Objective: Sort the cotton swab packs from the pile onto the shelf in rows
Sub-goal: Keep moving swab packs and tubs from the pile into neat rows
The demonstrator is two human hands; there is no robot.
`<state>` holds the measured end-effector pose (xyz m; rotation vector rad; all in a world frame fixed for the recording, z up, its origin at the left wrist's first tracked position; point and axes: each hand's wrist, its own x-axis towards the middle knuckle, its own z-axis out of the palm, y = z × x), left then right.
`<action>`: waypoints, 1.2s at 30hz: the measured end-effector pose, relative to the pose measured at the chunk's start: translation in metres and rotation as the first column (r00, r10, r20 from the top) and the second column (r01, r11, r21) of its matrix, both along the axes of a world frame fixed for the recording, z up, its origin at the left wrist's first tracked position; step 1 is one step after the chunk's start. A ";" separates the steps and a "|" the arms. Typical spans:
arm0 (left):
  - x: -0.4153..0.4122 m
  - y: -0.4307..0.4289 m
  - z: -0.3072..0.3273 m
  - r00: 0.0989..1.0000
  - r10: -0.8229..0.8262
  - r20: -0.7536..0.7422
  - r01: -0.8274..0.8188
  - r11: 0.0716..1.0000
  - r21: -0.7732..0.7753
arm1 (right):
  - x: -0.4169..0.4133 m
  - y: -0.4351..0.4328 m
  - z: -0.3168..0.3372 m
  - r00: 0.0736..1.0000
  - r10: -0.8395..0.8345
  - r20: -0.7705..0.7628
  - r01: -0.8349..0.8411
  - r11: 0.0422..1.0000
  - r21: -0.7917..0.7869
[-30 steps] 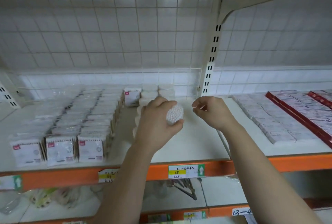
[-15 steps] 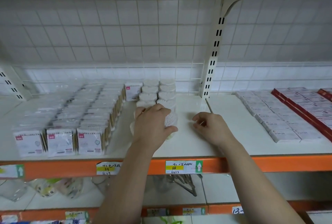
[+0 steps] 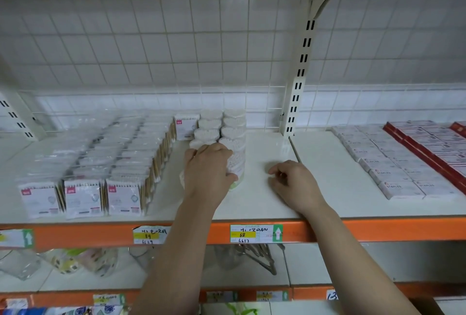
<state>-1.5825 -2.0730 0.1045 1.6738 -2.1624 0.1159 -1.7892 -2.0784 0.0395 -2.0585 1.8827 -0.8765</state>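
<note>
Left hand (image 3: 209, 171) has lowered the swab pack (image 3: 237, 165) onto the shelf (image 3: 264, 203), fronting the right row (image 3: 233, 128), apparently still gripping it. Right hand (image 3: 292, 181), at three o'clock, rests loosely curled and empty. Placement nearly done.

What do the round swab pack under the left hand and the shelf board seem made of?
Round swab pack: probably clear glossy plastic; white swab tips show through. Shelf board: smooth white with soft reflections, perhaps coated metal or laminate.
</note>
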 end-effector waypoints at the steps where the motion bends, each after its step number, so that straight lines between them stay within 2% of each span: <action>1: 0.000 0.000 0.000 1.000 0.007 -0.005 -0.007 1.000 -0.002 | 0.000 0.000 -0.001 1.000 -0.002 -0.004 0.002 1.000 -0.008; 10: 0.001 0.004 0.000 1.000 -0.012 -0.019 0.011 1.000 -0.022 | 0.003 0.003 0.001 0.999 -0.018 0.036 0.019 1.000 -0.018; 16: 0.015 0.014 -0.004 0.988 -0.007 -0.152 -0.024 0.980 -0.199 | 0.007 0.011 0.020 0.988 -0.047 0.149 0.048 0.999 -0.005; 22: 0.048 0.043 -0.004 0.970 0.020 -0.241 -0.083 0.964 -0.254 | 0.044 0.018 0.056 0.981 0.031 0.192 0.017 0.969 -0.246; 29: 0.124 0.072 0.001 0.955 0.186 -0.231 -0.240 0.942 -0.233 | 0.130 0.027 0.088 0.941 0.300 0.158 -0.236 0.913 -0.332; 36: 0.236 0.130 -0.010 0.858 0.466 -0.216 -0.497 0.860 -0.118 | 0.264 0.049 0.087 0.806 0.571 0.154 -0.523 0.810 -0.266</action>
